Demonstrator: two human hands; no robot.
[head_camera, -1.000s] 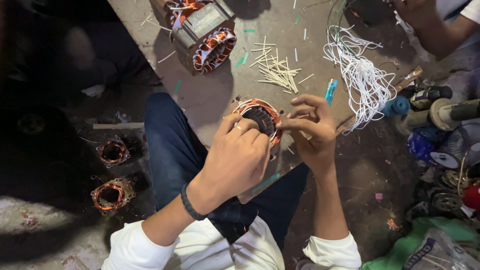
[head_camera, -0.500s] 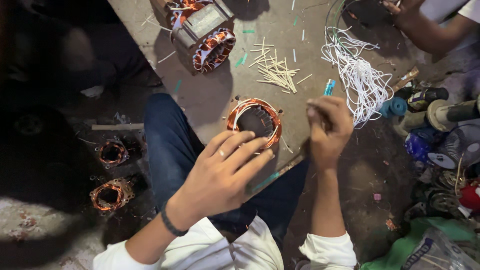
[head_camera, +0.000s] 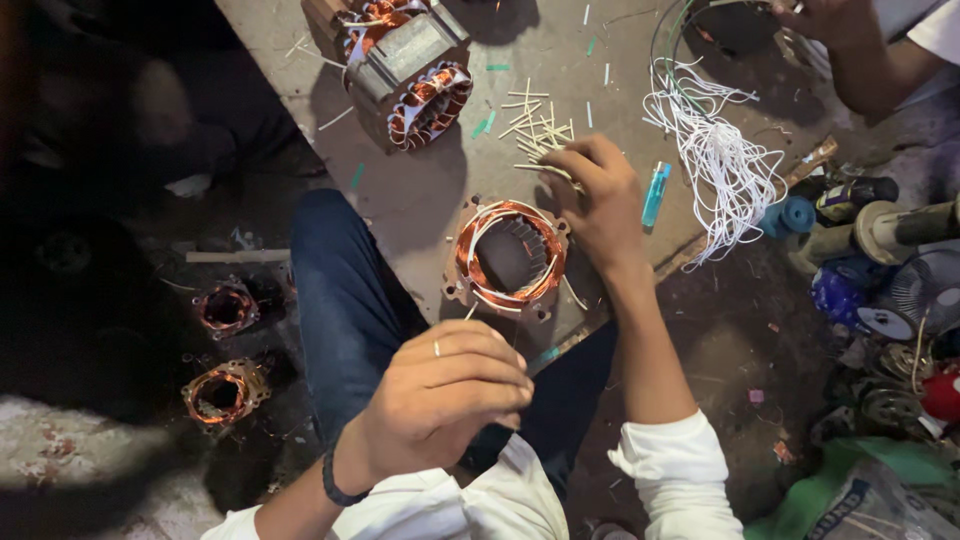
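Copper windings ring the round motor stator (head_camera: 509, 258) that lies flat on the grey board serving as a table (head_camera: 420, 190), just in front of the person's knee in dark blue trousers. Seen from the head camera, the right hand (head_camera: 598, 200) reaches past the stator's far rim to the heap of thin pale sticks (head_camera: 535, 125), its fingers closed around one stick at the near edge of the heap. The left hand (head_camera: 440, 400) hangs lower, over the thigh and clear of the stator, fingers pinched together on a thin pale sliver. A larger stator with a grey laminated body (head_camera: 405, 65) stands farther back on the table. A blue lighter (head_camera: 655, 193) lies just beside the right hand, and a tangle of white cord (head_camera: 715, 160) spreads beyond it. Two small copper-wound stators (head_camera: 226, 345) sit on the dark floor to the left. Another person's forearm (head_camera: 860, 50) shows at the upper right corner.
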